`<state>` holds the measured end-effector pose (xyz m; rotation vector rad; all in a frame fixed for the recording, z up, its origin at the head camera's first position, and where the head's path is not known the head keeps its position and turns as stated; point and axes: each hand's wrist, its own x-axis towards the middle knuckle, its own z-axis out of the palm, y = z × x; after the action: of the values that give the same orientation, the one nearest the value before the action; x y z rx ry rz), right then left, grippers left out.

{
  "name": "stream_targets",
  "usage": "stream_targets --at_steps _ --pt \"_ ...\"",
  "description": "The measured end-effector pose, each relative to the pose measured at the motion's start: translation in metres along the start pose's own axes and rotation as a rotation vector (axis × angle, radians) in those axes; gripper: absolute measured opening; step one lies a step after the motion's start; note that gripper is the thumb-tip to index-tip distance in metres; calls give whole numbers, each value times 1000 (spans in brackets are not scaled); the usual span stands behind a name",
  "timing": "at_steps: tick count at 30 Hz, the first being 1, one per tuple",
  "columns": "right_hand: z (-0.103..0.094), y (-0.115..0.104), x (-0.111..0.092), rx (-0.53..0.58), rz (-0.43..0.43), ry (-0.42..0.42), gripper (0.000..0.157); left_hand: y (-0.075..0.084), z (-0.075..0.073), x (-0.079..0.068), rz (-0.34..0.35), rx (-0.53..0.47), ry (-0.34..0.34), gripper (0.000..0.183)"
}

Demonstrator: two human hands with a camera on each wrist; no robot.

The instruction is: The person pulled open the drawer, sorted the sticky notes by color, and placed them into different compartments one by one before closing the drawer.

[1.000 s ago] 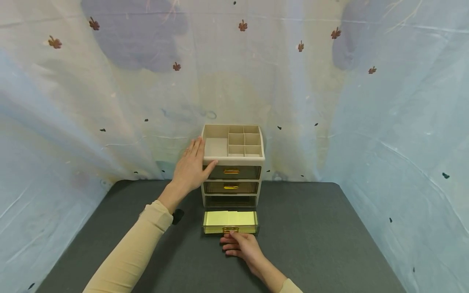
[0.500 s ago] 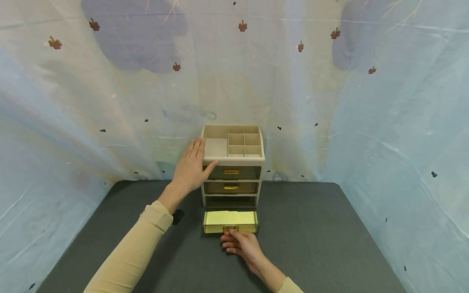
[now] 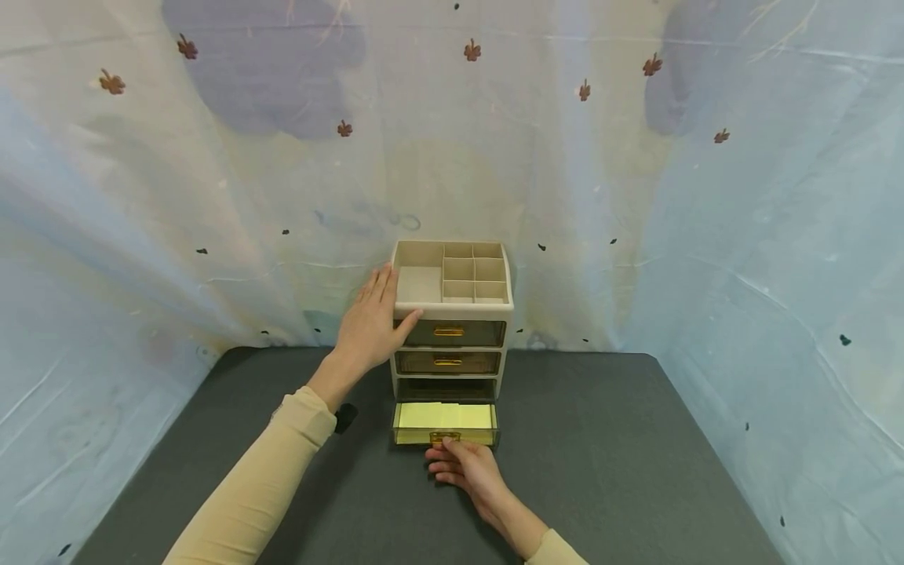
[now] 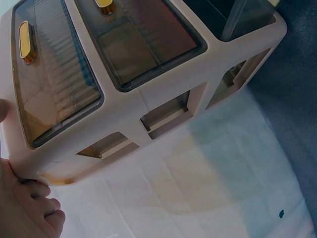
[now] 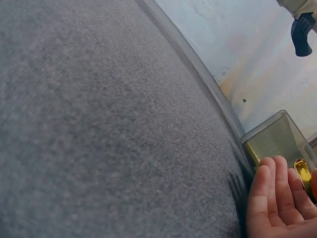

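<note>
In the head view a cream desktop drawer organizer (image 3: 452, 311) stands on the dark table, its bottom drawer (image 3: 406, 435) pulled out. Pale yellow paper pads (image 3: 445, 415) lie in that drawer. My left hand (image 3: 369, 326) rests on the organizer's upper left side, fingers extended along it and thumb over the front edge. My right hand (image 3: 475, 475) is at the drawer front, thumb and index finger pinching the gold drawer handle (image 5: 302, 171). Its other fingers stick out loosely below. Two upper drawers (image 4: 54, 74) are closed, with gold handles.
The organizer's top tray (image 3: 418, 282) has one large and several small compartments. A patterned cloth backdrop (image 3: 452, 180) hangs close behind it and along both sides. The dark grey table (image 3: 600, 455) extends to left and right.
The bottom drawer has slid slightly inward toward the organizer, with the right hand moving along at its handle. The left hand keeps its place on the organizer's side.
</note>
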<state>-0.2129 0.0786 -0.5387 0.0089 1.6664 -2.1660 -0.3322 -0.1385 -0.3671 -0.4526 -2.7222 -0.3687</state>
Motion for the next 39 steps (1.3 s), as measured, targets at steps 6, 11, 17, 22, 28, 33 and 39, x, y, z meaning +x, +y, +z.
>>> stream_targets --at_steps 6,11,17,22,28,33,39 --pt "2 -1 4 19 -13 3 47 2 -1 -1 -6 -10 -2 90" --pt "2 -3 7 37 -20 -3 47 3 -1 -1 -9 -14 -6 89" --pt "2 -5 12 45 -37 -5 48 2 0 1 -10 -15 -7 90" --pt "2 -7 16 49 -39 -3 48 2 0 0 -6 -13 2 90" --pt "2 -9 22 60 -30 8 46 1 1 0 -2 -19 9 90" --pt "2 -11 25 60 -35 18 46 1 1 0 -4 -29 4 90" --pt "2 -12 30 65 -44 21 47 0 2 0 -7 -28 5 90"
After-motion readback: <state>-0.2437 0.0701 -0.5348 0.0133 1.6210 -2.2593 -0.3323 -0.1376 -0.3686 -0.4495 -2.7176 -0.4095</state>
